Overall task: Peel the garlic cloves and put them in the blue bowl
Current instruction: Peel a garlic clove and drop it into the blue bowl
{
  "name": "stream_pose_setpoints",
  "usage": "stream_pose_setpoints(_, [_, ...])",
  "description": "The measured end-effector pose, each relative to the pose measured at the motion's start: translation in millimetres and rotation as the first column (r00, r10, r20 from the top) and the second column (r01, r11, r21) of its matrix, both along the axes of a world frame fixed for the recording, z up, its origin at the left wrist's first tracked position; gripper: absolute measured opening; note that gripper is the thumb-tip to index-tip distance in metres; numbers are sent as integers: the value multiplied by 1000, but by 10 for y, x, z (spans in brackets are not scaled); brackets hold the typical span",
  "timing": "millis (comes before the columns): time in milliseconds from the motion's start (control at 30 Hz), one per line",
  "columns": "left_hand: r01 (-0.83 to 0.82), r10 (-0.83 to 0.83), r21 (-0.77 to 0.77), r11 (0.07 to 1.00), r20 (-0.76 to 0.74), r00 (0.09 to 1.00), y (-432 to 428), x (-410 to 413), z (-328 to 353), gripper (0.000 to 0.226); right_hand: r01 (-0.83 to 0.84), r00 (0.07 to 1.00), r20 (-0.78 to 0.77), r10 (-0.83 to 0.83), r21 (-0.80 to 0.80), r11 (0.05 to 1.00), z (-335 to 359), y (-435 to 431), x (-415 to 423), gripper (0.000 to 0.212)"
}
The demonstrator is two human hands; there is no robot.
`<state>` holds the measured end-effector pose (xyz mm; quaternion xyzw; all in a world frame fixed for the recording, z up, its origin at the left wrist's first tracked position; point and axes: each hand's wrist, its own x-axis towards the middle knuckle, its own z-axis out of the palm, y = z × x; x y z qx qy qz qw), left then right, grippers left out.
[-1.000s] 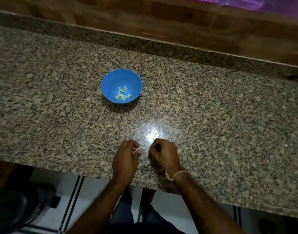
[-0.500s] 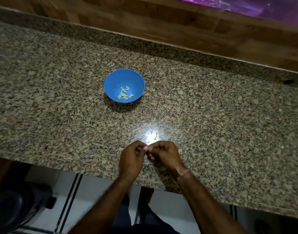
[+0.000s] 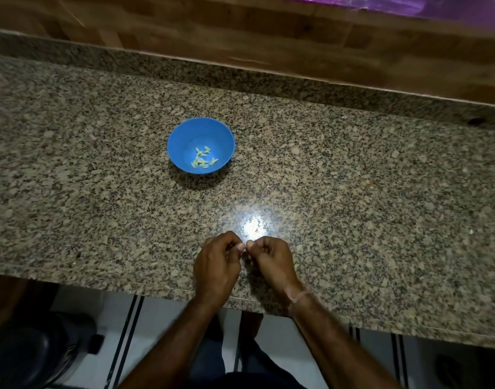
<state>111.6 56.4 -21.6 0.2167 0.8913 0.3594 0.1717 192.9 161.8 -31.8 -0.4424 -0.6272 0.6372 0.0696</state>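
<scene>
Both hands are near the front edge of the counter (image 3: 353, 192): the left hand (image 3: 217, 265) and the right hand (image 3: 271, 262) have curled fingers and their thumb tips touch. If a clove is pinched between, we cannot tell; it is hidden. We should peel with the nails, gently and low. The bowl (image 3: 184, 141) stands well apart behind, with peeled cloves (image 3: 203, 160) inside.
</scene>
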Motion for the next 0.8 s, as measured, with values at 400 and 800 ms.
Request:
stream_pose_setpoints(400, [172,-170,4,985,-113,979,22,-10,45,19,-169,980,153,125,318,933,40,67,-40,35])
stream_pose_setpoints(800, [267,-267,20,964,32,963,-2,-87,-94,27,-275,956,211,204,402,873,82,56,-95,40])
